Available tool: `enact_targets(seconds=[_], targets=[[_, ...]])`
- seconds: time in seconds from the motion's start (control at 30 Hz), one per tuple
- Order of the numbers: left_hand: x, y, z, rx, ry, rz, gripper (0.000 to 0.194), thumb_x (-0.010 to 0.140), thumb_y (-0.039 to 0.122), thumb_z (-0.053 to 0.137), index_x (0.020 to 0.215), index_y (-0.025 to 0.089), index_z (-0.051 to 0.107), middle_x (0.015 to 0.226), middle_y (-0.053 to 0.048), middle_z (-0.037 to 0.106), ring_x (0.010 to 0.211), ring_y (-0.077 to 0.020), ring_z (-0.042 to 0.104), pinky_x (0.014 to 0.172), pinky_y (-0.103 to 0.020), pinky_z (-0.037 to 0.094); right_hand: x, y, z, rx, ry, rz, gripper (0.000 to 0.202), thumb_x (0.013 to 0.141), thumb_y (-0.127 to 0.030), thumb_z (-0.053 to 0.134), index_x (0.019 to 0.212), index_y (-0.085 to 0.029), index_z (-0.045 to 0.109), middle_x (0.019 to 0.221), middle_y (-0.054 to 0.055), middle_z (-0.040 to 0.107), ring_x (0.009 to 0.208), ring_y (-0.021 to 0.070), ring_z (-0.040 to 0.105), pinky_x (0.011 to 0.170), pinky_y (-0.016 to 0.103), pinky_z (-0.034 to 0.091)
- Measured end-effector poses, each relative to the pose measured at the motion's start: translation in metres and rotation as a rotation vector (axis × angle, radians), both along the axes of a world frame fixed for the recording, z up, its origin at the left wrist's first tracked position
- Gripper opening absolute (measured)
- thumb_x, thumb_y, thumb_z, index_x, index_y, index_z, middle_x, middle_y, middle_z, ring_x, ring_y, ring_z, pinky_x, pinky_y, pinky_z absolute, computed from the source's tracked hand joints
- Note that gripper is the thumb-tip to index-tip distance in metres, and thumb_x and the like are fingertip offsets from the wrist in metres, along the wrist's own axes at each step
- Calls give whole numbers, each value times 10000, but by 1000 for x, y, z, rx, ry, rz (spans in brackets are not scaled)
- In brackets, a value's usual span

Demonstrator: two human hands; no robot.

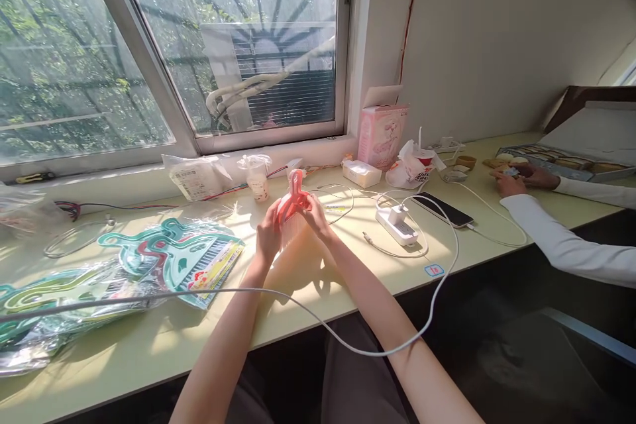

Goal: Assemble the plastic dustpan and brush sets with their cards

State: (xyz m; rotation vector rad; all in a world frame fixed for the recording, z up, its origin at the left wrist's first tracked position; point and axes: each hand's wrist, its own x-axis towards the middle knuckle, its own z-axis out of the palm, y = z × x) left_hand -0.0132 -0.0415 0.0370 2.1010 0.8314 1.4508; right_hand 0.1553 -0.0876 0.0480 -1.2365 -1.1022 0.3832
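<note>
Upright between my two hands is a small red hand brush (297, 187), its looped handle at the top and pale bristles hanging below. My left hand (269, 233) is closed on its left side. My right hand (317, 214) grips the right side, the thumb towards the middle. To the left lie several green dustpan-and-brush sets (173, 248) in clear plastic wrapping, overlapping one another on the pale yellow table (303, 318).
A white cable (318, 321) loops across, in front of my forearms. To the right are a power strip (397, 225), a phone (444, 210) and a pink box (382, 134). A plastic cup (257, 179) stands near the window. Another person's hands (521, 179) work at far right.
</note>
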Motion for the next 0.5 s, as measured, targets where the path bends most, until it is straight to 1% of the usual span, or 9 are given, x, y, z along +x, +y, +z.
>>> enact_targets(seconds=[0.1,0.17,0.23,0.33,0.4,0.5], targets=[[0,-2,-5,45,25,-13,425,1066,330,621,1453,255,780,1395,-146,873,1191,-325,875,991,-438,731,-10,-1,2,-8,-47,-44,202,926,-412,852,886,-265,718,1114,63,718,1065,292,684,1028,459,611],[1,-4,-5,47,22,-20,432,1063,297,610,1457,251,779,1443,-153,855,1242,-331,865,1028,-448,725,-14,-2,4,-27,-47,-88,161,932,-365,809,871,-265,699,1140,64,727,1014,276,685,996,443,612],[3,-5,-3,16,-2,-1,430,1067,281,603,1462,250,771,1409,-142,869,1200,-325,874,1015,-453,728,-15,-2,5,-49,-49,-110,137,913,-345,798,864,-264,699,1137,58,729,987,270,690,983,437,610],[5,-5,2,-55,-43,55,395,1069,293,651,1446,273,767,1323,-109,895,1091,-307,882,961,-435,732,-17,-1,6,-50,-83,-140,145,871,-354,817,838,-269,705,1118,53,733,1055,295,694,1023,452,603],[6,-8,5,-88,-65,79,369,1057,300,698,1418,277,772,1292,-105,897,1082,-305,877,971,-427,722,-18,-1,7,-38,-103,-167,177,855,-378,824,806,-274,690,1086,57,726,1085,316,684,1039,472,598],[13,-17,7,-126,-132,66,364,1046,321,745,1407,278,764,1259,-108,892,1108,-314,868,1012,-438,699,-17,-2,11,1,-144,-207,250,827,-431,840,761,-280,652,1006,64,694,1072,337,656,1006,485,593]])
